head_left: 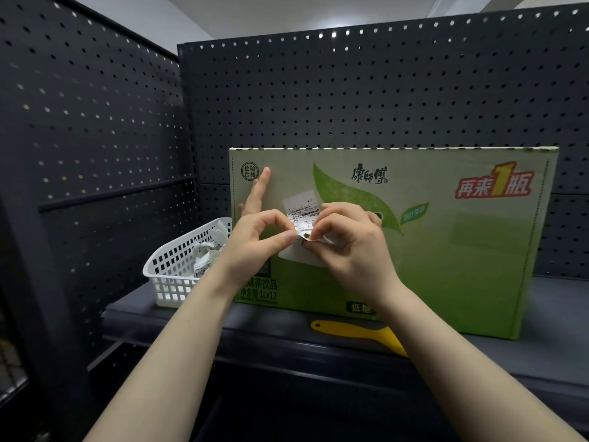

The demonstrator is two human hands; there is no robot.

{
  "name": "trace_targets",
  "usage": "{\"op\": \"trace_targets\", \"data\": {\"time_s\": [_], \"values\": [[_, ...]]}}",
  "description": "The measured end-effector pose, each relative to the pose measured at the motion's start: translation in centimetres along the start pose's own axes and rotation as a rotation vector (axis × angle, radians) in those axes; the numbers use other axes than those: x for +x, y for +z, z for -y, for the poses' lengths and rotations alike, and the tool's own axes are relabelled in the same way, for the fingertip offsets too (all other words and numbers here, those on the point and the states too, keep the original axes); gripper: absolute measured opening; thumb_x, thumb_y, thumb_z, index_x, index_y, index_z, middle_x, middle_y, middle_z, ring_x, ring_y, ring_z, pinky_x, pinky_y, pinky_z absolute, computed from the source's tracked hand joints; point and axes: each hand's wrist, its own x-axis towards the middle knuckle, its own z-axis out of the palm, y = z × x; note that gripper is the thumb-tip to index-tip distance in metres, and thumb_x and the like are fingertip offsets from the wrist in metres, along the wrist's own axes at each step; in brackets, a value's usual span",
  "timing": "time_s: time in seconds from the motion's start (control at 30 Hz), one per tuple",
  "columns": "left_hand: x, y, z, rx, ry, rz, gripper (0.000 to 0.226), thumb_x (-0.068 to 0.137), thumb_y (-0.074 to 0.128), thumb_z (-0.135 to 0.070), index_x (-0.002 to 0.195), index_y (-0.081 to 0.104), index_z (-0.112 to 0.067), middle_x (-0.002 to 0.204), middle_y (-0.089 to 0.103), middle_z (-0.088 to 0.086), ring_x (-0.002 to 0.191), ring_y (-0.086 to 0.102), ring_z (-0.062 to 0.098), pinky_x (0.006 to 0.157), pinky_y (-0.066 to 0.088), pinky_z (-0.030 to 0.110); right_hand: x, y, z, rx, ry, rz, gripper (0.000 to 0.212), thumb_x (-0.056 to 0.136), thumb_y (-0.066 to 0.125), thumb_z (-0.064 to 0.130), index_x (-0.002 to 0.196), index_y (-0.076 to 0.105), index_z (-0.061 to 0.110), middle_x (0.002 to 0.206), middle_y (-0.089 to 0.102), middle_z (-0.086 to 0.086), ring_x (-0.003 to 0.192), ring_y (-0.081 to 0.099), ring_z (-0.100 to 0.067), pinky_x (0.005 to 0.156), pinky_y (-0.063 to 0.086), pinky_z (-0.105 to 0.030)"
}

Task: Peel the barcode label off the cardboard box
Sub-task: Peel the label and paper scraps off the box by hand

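I've got the green cardboard box (446, 250) standing upright on the dark shelf (510, 362), its printed front toward me, back edge against the perforated rear panel (382, 90). The barcode label (301, 212) is on the box front, left of centre, approx mid-height. Its upper part lies flat on the cardboard; the lower edge is curled away from the face, w/ a pale rectangular patch showing on the box just below it.

Left hand (258, 240): thumb and forefinger pinched together at the label's loose lower-left corner, other fingers stretched up and flat against the box front. Right hand (347, 244): fingers curled in, thumb and forefinger closed on the lifted lower edge of the label (fingertips of both hands nearly meet there). So both are gripping the label, not open.

A yellow plastic scraper (360, 334) lies on the shelf in front of the box, its far end hidden under my right forearm. A white lattice basket (178, 266) sits just beside the box's left side, holding crumpled white paper scraps (207, 253) w/ print on them; can't read what they are.
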Motion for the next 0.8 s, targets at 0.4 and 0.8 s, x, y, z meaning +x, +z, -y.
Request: {"op": "trace_targets", "data": {"time_s": [0.4, 0.8], "values": [[-0.1, -0.2, -0.2, -0.061, -0.032, -0.023, 0.011, 0.073, 0.068, -0.031, 0.062, 0.067, -0.027, 0.147, 0.01, -0.028, 0.137, 0.015, -0.001, 0.111, 0.018, 0.052, 0.2, 0.1, 0.5, -0.004, 0.038, -0.017, 0.013, 0.076, 0.068, 0.02, 0.077, 0.057, 0.026, 0.089, 0.069, 0.015, 0.092, 0.058, -0.007, 0.081, 0.025, -0.036], [-0.5, 0.3, 0.1, 0.13, 0.02, 0.0, 0.049, 0.055, 0.074, -0.051, 0.099, 0.053, -0.043, 0.147, 0.0, -0.027, 0.138, -0.006, -0.001, 0.114, -0.002, 0.05, 0.6, 0.4, 0.8, 0.004, 0.148, -0.024, 0.021, 0.073, 0.062, 0.02, 0.073, 0.048, 0.036, 0.069, 0.056, 0.015, 0.076, 0.055, -0.011, 0.073, 0.02, -0.031]]}}
